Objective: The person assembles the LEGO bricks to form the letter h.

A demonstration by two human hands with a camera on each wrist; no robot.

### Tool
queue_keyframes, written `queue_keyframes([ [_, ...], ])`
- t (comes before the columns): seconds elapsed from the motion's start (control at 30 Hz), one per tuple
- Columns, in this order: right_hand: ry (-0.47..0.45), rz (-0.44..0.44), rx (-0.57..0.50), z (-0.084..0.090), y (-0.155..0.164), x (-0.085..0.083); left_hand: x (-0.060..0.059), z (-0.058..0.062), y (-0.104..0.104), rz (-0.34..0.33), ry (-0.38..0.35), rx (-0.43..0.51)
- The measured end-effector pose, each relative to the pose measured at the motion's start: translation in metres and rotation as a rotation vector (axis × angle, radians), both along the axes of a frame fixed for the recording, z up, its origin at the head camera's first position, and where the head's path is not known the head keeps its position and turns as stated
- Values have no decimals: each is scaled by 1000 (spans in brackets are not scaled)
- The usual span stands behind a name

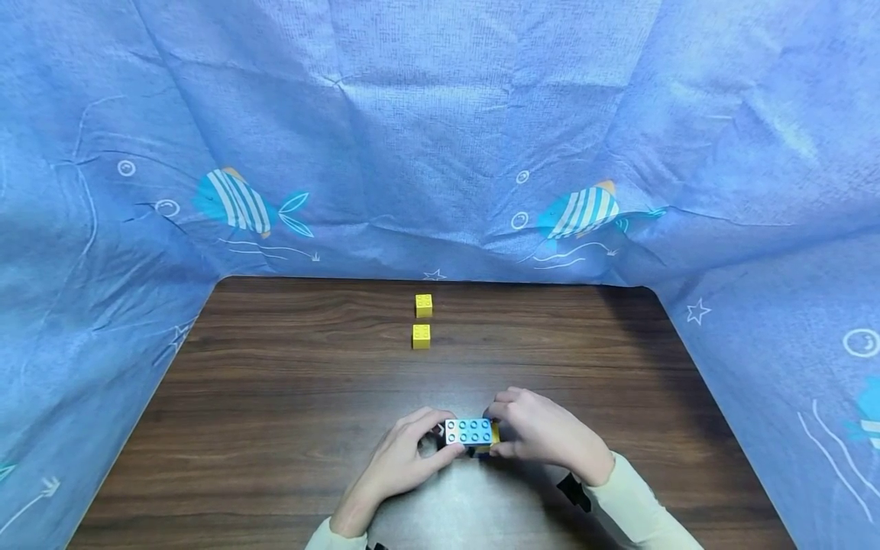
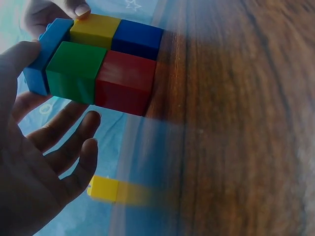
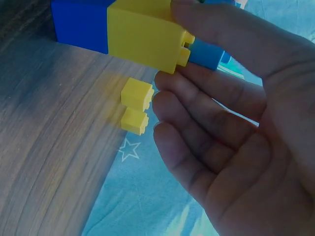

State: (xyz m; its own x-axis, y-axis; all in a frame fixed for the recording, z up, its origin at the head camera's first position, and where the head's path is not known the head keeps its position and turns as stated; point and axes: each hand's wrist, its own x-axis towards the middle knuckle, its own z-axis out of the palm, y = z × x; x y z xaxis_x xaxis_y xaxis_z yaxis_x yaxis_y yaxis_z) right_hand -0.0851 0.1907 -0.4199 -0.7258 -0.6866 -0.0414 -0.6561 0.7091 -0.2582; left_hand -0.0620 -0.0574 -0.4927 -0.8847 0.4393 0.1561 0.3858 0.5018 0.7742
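Low over the near middle of the table, both hands hold one block assembly (image 1: 469,431). Its top is a light blue studded brick (image 1: 467,431). The left wrist view shows green (image 2: 74,71), red (image 2: 125,81), yellow (image 2: 93,29) and dark blue (image 2: 138,39) bricks joined beneath it. My left hand (image 1: 412,454) grips the left end, thumb on the light blue brick (image 2: 42,54), its other fingers (image 2: 64,132) spread loosely below. My right hand (image 1: 543,431) pinches the right end at the yellow brick (image 3: 142,34). Two loose yellow bricks (image 1: 424,305) (image 1: 422,336) lie farther back.
The dark wooden table (image 1: 275,397) is walled at the back and both sides by a blue cloth with fish prints (image 1: 440,153). The loose yellow bricks (image 3: 137,93) (image 3: 134,120) sit near the back edge. Cream sleeves (image 1: 639,504) cover both wrists.
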Motion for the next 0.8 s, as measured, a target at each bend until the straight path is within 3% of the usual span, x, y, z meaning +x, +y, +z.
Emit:
queue_keyframes([
  [0.17,-80,-34,-126,2,1,0,0,-1,-1,1,36,5],
  [0.3,-105,10,-190,1,1,-1,1,-2,-1,-3,31,9],
  [0.53,-95,137,-233,-4,-1,-3,-1,-3,-1,-35,5,48],
  [0.8,-70,123,-225,-3,-6,-1,-2,-4,-3,-55,38,106],
])
